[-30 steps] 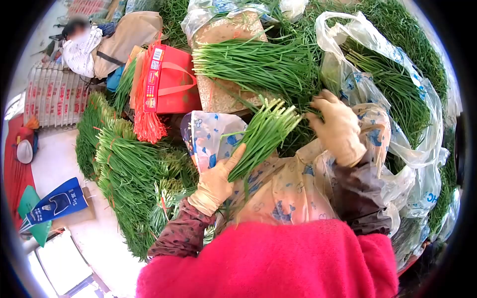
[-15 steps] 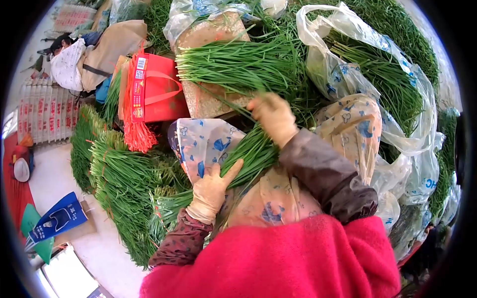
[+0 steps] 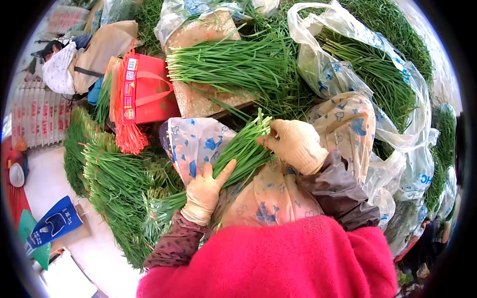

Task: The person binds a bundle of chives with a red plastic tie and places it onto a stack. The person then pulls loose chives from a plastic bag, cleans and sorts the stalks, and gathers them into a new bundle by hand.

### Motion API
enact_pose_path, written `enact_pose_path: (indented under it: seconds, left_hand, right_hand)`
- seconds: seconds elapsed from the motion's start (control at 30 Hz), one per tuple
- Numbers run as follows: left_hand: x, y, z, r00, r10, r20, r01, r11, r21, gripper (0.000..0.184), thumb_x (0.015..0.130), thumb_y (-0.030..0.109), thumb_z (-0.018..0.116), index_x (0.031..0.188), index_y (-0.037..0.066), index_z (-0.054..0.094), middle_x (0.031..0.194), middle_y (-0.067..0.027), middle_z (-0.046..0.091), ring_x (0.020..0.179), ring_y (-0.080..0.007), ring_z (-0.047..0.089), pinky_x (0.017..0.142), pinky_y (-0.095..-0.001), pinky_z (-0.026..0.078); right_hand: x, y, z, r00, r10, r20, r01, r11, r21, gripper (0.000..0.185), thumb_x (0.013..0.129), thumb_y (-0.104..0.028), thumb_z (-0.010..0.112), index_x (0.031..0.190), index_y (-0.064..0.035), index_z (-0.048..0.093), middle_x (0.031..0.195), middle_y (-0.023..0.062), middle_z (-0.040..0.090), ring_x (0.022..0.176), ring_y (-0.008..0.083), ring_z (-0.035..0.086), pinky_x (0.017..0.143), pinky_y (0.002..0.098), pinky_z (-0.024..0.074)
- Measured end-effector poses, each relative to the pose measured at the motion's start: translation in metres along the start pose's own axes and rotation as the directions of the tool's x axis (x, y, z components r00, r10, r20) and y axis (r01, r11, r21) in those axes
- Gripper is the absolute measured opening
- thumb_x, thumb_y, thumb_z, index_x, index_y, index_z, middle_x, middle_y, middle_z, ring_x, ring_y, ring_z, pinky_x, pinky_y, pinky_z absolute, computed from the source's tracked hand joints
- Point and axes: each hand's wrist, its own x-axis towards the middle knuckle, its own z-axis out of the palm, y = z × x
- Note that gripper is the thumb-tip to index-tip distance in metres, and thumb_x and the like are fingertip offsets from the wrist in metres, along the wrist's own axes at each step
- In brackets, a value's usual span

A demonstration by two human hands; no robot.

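In its pale glove, my left hand (image 3: 204, 191) holds a bunch of green stalks (image 3: 243, 149) over my lap, thumb spread on top and the other fingers partly hidden. The bunch lies tilted, its pale cut ends up and to the right. At those ends my gloved right hand (image 3: 294, 145) is closed, fingertips pinched together; what they hold is too small to name. Farther off, a loose pile of stalks (image 3: 228, 62) rests on a patterned board (image 3: 198, 102). A plastic apron with blue prints (image 3: 263, 203) covers my lap.
A red bag (image 3: 154, 89) with red ties (image 3: 130, 136) stands at the left. Tied bundles (image 3: 117, 184) are heaped below it. At the right, an open plastic bag (image 3: 415, 149) holds more greens (image 3: 377, 74). Another person (image 3: 62, 67) is at the upper left.
My right hand has moved from the pile side to the cut ends of the bunch. My left hand has shifted slightly left and down with the bunch. The whole view has drifted too.
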Motion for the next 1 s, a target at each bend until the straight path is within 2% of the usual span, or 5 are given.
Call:
enact_pose_path:
  seconds: [0.3, 0.43, 0.57, 0.63, 1.0]
  left_hand:
    - [-0.001, 0.004, 0.008, 0.997, 0.007, -0.075, -0.001, 0.996, 0.085, 0.076, 0.079, 0.001, 0.052, 0.143, 0.041, 0.042, 0.106, -0.0166, 0.057, 0.068, -0.0294, 0.062, 0.057, -0.0384, 0.053]
    - [-0.004, 0.005, 0.009, 1.000, 0.027, -0.009, -0.026, 0.989, 0.144, 0.079, 0.081, 0.002, 0.052, 0.146, 0.043, 0.034, 0.101, -0.0146, 0.055, 0.074, -0.0305, 0.060, 0.052, -0.0367, 0.052]
    - [-0.004, 0.000, 0.012, 0.998, 0.052, -0.037, -0.047, 0.988, 0.145, 0.078, 0.081, 0.002, 0.052, 0.145, 0.043, 0.036, 0.101, -0.0144, 0.055, 0.075, -0.0310, 0.060, 0.053, -0.0368, 0.053]
    - [-0.006, -0.003, 0.013, 0.994, 0.028, -0.105, -0.025, 0.999, 0.035, 0.077, 0.081, 0.002, 0.052, 0.144, 0.044, 0.037, 0.103, -0.0143, 0.056, 0.077, -0.0315, 0.061, 0.055, -0.0369, 0.053]
    - [-0.001, -0.001, 0.016, 0.997, -0.009, -0.070, 0.017, 0.994, 0.105, 0.076, 0.081, 0.003, 0.052, 0.144, 0.044, 0.038, 0.105, -0.0154, 0.056, 0.074, -0.0316, 0.061, 0.055, -0.0375, 0.053]
  right_hand:
    - [0.009, 0.013, 0.034, 0.999, 0.048, -0.004, -0.048, 0.994, -0.096, 0.056, 0.075, -0.048, 0.073, 0.106, -0.0033, 0.058, 0.076, 0.0171, 0.065, 0.075, 0.0369, 0.065, 0.064, 0.0427, 0.0506]
    - [0.016, 0.023, 0.031, 0.999, -0.025, -0.031, 0.018, 0.976, -0.219, 0.067, 0.068, -0.051, 0.077, 0.113, -0.0035, 0.064, 0.120, 0.0172, 0.055, 0.111, 0.0358, 0.057, 0.088, 0.0441, 0.0485]
    - [0.036, 0.055, 0.050, 0.970, -0.003, 0.243, -0.006, 0.999, 0.037, 0.065, 0.067, -0.046, 0.076, 0.113, -0.0016, 0.064, 0.127, 0.0169, 0.054, 0.111, 0.0314, 0.058, 0.093, 0.0385, 0.0478]
    - [0.035, 0.065, 0.057, 0.981, 0.049, 0.189, -0.147, 0.822, 0.550, 0.070, 0.064, -0.041, 0.080, 0.119, -0.0018, 0.060, 0.124, 0.0173, 0.058, 0.111, 0.0295, 0.059, 0.094, 0.0359, 0.0474]
    - [0.038, 0.043, 0.070, 0.999, 0.026, -0.032, -0.005, 0.840, 0.543, 0.084, 0.068, -0.025, 0.078, 0.142, -0.0175, 0.039, 0.120, 0.0158, 0.062, 0.108, 0.0313, 0.061, 0.091, 0.0359, 0.0482]
